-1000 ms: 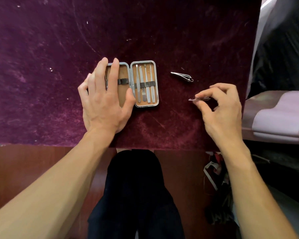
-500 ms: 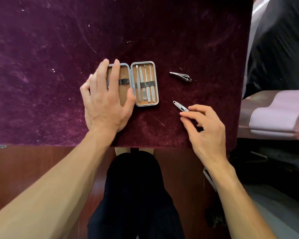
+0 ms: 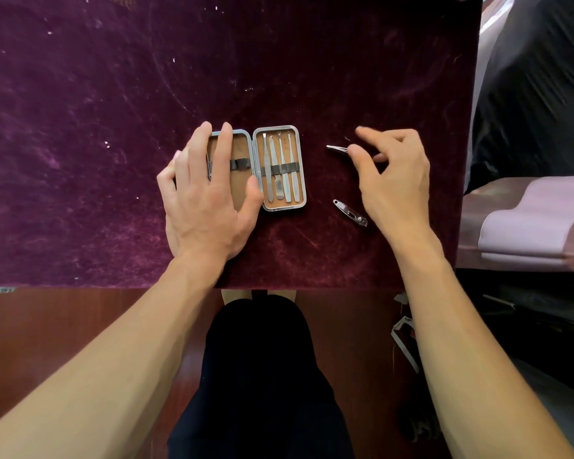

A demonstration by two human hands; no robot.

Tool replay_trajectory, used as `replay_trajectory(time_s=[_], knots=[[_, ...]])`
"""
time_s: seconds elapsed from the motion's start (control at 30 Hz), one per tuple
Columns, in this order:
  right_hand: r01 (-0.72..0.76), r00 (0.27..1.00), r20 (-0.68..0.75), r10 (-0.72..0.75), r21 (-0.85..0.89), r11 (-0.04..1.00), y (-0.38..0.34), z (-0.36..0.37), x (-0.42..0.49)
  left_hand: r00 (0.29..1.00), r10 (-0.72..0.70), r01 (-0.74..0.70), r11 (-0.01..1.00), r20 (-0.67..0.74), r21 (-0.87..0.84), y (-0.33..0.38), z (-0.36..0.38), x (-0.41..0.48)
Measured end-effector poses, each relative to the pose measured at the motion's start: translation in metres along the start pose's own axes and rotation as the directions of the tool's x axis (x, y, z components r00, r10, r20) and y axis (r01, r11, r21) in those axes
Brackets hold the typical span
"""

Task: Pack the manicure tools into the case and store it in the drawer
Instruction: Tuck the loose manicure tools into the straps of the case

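Observation:
The small metal manicure case (image 3: 279,207) lies open on the purple cloth (image 3: 80,127). Its right half holds several slim steel tools (image 3: 280,170) under an elastic band. My left hand (image 3: 206,200) lies flat on the case's left half and covers most of it. A small nail clipper (image 3: 350,212) rests loose on the cloth to the right of the case. A second, narrower clipper (image 3: 336,148) lies further back. My right hand (image 3: 391,180) hovers over it with fingers spread, thumb tip at its right end; it grips nothing.
The cloth's near edge (image 3: 312,286) drops to a dark wooden front (image 3: 63,326). My dark-clothed lap (image 3: 259,376) is below. Right of the table stand a black plastic-wrapped bulk (image 3: 537,77) and a pale pink padded object (image 3: 527,223).
My right hand carried the small clipper down toward me, laid it on the cloth beside the case, then moved back up to the narrower clipper. The left hand stayed on the case.

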State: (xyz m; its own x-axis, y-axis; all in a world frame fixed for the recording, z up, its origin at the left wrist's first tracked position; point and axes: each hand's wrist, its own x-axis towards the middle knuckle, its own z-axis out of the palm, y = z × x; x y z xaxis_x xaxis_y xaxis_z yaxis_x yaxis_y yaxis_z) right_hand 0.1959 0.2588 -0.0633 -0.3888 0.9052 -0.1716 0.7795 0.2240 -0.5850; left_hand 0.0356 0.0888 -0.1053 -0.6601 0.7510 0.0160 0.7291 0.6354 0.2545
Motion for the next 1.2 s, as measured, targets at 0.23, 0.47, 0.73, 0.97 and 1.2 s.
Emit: replay_trajectory(time_s=[0.23,0.47,0.73,0.97,1.2], knots=[[-0.016,1.0,0.002,0.016,0.063,0.998,0.004,0.006,-0.015,1.0,-0.008,0.008,1.0,-0.007,-0.018,0.0,0.0,0.0],[-0.017,1.0,0.007,0.017,0.021,1.0,0.004,0.005,-0.018,0.998,-0.017,0.022,0.997,0.067,-0.075,0.003,-0.013,0.003],[0.105,0.948,0.287,-0.138,0.129,0.986,-0.034,-0.02,-0.049,0.997,0.013,0.028,0.865,0.079,-0.501,0.008,-0.07,-0.002],[0.109,0.852,0.472,-0.229,0.267,0.958,-0.062,-0.015,-0.077,0.851,0.129,0.353,0.575,0.508,-0.738,-0.005,-0.084,-0.04],[-0.085,0.924,0.363,-0.119,0.498,0.863,-0.071,0.021,-0.104,0.83,-0.039,0.548,0.245,0.557,-0.8,-0.021,-0.079,-0.068]])
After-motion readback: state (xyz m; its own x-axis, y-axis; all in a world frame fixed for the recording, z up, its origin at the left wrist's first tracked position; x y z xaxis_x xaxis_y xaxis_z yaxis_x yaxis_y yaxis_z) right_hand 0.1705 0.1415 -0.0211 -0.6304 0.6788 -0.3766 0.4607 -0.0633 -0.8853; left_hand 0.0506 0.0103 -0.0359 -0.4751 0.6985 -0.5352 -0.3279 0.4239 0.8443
